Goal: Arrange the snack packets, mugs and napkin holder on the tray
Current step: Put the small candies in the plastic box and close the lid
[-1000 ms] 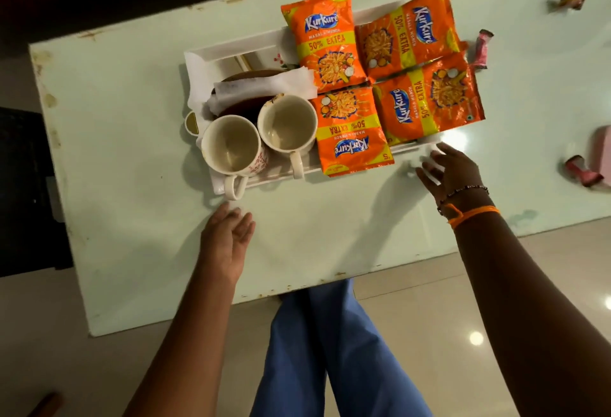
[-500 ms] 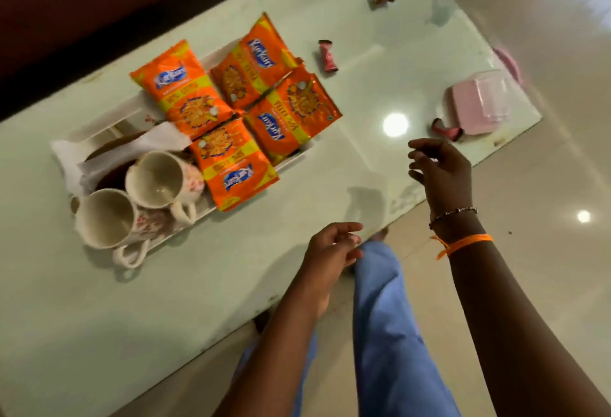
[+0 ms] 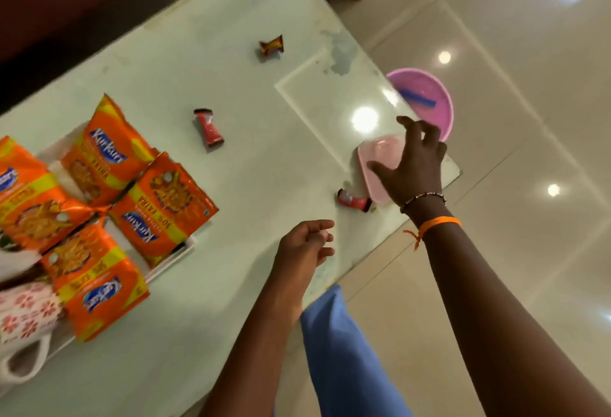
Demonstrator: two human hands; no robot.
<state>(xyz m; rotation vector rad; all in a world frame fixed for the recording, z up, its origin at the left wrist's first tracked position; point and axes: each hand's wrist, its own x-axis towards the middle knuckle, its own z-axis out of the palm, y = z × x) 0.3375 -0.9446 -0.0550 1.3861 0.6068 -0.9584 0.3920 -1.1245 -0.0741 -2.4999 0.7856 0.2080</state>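
While your right hand (image 3: 411, 165) spreads wide above the pink box (image 3: 380, 165) at the worktop's right edge, your left hand (image 3: 304, 248) hangs loosely curled, empty. Packets (image 3: 165, 205) already fill the tray (image 3: 172, 258); next, grip that box.

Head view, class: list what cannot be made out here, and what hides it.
- Floral mug: cut by the left edge; its inside is unseen.
- Napkin holder: not identifiable, left edge crops that area.
- Pink container: right hand covers much of it; contact unclear.
- Blue item in the pink basin: too blurred to identify.
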